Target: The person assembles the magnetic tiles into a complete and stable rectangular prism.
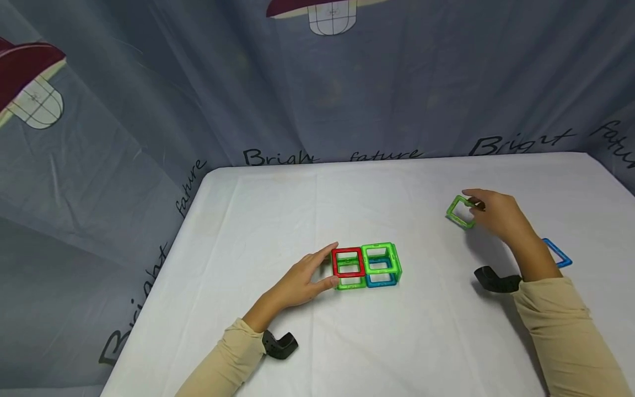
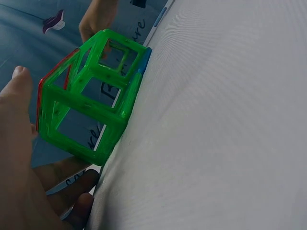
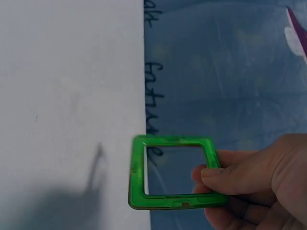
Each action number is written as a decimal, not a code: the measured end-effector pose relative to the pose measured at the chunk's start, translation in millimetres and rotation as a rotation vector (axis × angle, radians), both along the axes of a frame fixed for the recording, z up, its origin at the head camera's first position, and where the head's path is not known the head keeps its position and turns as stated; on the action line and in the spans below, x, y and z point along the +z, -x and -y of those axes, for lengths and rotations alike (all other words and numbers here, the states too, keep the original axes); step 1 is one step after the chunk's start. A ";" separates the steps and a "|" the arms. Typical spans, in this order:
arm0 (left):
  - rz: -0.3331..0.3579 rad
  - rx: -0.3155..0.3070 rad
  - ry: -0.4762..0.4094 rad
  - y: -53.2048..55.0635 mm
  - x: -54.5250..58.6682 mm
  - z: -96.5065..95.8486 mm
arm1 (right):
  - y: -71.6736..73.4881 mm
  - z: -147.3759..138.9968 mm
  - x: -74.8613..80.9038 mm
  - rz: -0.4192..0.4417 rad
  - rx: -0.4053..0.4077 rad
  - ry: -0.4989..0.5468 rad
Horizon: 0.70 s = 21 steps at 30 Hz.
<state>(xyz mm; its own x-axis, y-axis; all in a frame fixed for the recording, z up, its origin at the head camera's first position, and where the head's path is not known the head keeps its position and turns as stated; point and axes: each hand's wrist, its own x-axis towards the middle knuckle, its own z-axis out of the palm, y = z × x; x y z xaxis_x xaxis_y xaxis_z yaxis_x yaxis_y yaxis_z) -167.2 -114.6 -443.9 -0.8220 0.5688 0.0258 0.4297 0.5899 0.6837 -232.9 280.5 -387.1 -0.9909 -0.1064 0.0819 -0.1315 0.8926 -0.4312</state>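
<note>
A two-cube block of magnetic tiles (image 1: 364,264) stands on the table, with a red square (image 1: 348,262) and a green square on top and a blue one low at its right. My left hand (image 1: 300,278) is at the block's left end, thumb and index finger extended along its near and far corners. In the left wrist view the block's green side frames (image 2: 86,105) show close to the fingers. Farther right, my right hand (image 1: 496,215) pinches a loose green square magnetic tile (image 3: 136,172) by one edge between thumb and fingers, tilted above the table.
A blue magnetic tile (image 1: 564,259) lies at the right, partly hidden behind the right forearm. White cloth covers the table (image 1: 258,220). A grey printed curtain (image 1: 347,99) hangs along its back and left edges. Black camera mounts (image 1: 280,345) stick out from both wrists.
</note>
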 end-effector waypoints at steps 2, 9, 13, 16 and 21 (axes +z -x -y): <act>-0.014 -0.015 -0.020 0.8 -0.4 1.1 | -4.7 8.1 5.8 -0.043 0.030 -0.004; -0.020 -0.039 -0.037 2.9 -1.5 1.4 | -24.4 36.2 22.3 -0.205 0.126 0.011; -0.029 -0.035 -0.016 2.1 -0.1 1.1 | -36.2 54.5 31.0 -0.265 0.180 0.014; -0.023 -0.045 -0.007 2.2 0.9 1.9 | -44.8 65.5 35.7 -0.315 0.218 0.017; -0.020 -0.062 0.002 3.8 0.2 2.9 | -59.3 80.6 42.4 -0.401 0.294 0.044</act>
